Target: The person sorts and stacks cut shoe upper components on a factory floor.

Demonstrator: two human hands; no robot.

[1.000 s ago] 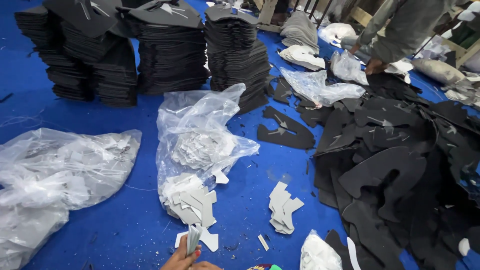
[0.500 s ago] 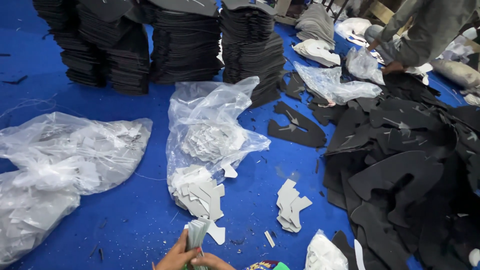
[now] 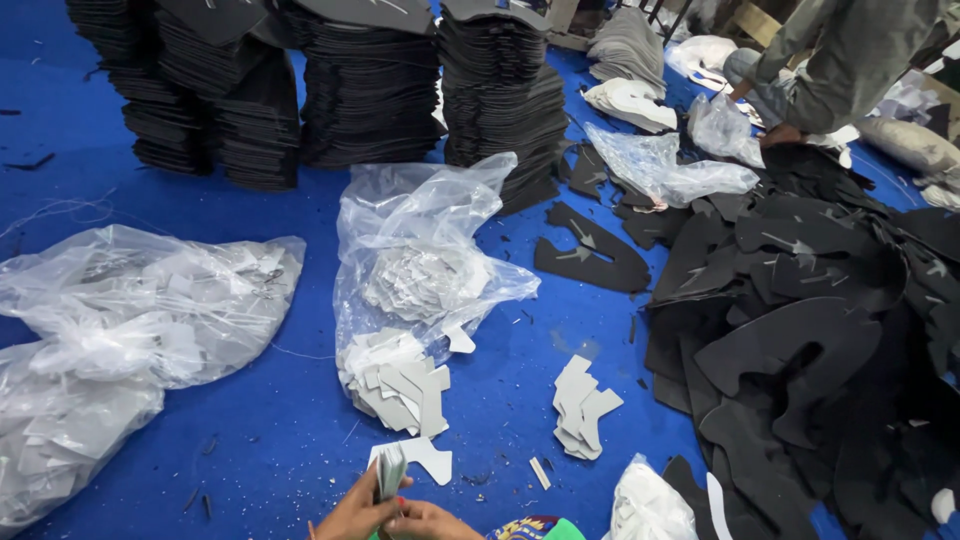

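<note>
grey cut pieces (image 3: 390,470), a thin stack held upright at the bottom edge of view, pinched by both hands: left hand (image 3: 352,512) and right hand (image 3: 432,520) closed around it. more loose grey pieces (image 3: 400,385) spill from a clear bag (image 3: 420,250) on the blue floor (image 3: 500,380). squaring the edges before adding more would likely keep the stack neat.

I see a blue floor (image 3: 500,400) carrying everything. On it stand tall stacks of black cut pieces (image 3: 370,90) at the back, a loose heap of black pieces (image 3: 800,330) on the right, clear plastic bags of grey cutouts (image 3: 130,320) on the left and centre, and two small grey piles (image 3: 585,405) in front.
</note>
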